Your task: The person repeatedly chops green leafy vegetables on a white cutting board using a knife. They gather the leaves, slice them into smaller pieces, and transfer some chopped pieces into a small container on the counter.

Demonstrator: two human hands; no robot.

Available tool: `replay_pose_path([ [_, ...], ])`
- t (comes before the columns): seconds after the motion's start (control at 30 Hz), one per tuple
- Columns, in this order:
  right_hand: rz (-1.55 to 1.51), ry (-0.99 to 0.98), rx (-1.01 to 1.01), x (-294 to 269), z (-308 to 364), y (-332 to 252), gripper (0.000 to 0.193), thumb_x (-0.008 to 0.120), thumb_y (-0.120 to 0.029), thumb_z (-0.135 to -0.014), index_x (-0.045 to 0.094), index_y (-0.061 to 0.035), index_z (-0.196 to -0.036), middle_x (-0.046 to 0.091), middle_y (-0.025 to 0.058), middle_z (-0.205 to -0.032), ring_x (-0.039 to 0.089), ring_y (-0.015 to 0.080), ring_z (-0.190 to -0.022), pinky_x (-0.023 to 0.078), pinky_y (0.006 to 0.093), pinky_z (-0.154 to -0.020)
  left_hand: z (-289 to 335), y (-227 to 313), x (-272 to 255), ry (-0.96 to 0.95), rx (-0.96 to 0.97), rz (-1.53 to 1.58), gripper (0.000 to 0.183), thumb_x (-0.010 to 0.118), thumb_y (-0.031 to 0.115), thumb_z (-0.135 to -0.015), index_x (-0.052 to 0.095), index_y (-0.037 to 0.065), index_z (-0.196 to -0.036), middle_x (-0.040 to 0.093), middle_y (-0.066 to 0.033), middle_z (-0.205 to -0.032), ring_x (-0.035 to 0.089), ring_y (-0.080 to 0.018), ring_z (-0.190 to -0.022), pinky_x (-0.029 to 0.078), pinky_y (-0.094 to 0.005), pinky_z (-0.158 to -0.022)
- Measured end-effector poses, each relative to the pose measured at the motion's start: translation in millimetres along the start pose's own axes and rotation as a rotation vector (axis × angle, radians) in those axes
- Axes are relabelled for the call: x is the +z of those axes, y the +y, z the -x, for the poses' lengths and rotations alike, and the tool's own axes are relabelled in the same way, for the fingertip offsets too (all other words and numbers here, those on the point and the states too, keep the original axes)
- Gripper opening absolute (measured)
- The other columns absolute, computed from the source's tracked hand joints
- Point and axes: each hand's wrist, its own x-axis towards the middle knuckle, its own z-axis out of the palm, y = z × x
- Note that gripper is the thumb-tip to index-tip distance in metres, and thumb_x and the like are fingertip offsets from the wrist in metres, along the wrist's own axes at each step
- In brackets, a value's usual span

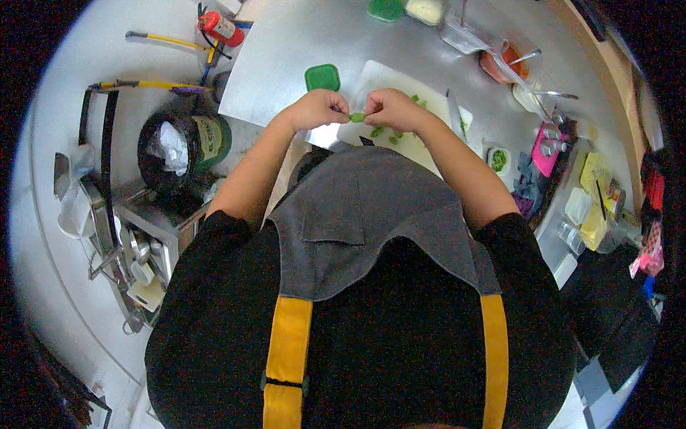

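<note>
My left hand (320, 109) and my right hand (394, 110) meet over the near left part of a white cutting board (375, 75). Between them they pinch a small green piece (356, 117), leaf-like or pod-like, one end in each hand's fingertips. Similar green pieces (377, 131) lie scattered on the board beneath and beside my right hand. A knife (455, 113) rests toward the board's right side. Just beyond my left hand a green square lid (322, 77) sits on the steel table. To the right stands a small container of chopped greens (499, 159).
The steel table (275, 53) carries an orange-red bowl (506, 63) with utensils and a clear tray (461, 37) at far right. A pink tray (545, 149) with shakers stands right. Left of the table are a black-lined bin (168, 146), a fire extinguisher (220, 28) and a utensil-filled sink area.
</note>
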Motion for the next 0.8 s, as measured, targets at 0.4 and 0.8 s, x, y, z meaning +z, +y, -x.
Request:
replay_pose_path([
  [0.4,-0.616,0.798,0.014,4,78,-2,0.016,0.075,-0.005,-0.087,0.059,-0.0052,-0.089,0.065,0.0021,-0.080,0.060,0.0098,-0.071,0.048,0.0249,-0.066,-29,62,54,-0.169,0.121,1.279,0.011,0.067,0.013,-0.096,0.062,0.008,-0.105,0.061,0.0009,-0.085,0.051,-0.0095,-0.066,0.041,-0.0218,-0.057],
  [0.8,-0.272,0.930,-0.069,1,111,-21,0.015,0.078,-0.012,-0.081,0.067,-0.0043,-0.088,0.068,0.0061,-0.078,0.061,0.0119,-0.069,0.050,0.0286,-0.065,-47,95,70,-0.105,0.051,1.176,0.016,0.067,0.011,-0.096,0.061,0.007,-0.110,0.064,0.0006,-0.091,0.059,-0.0103,-0.073,0.048,-0.0223,-0.063],
])
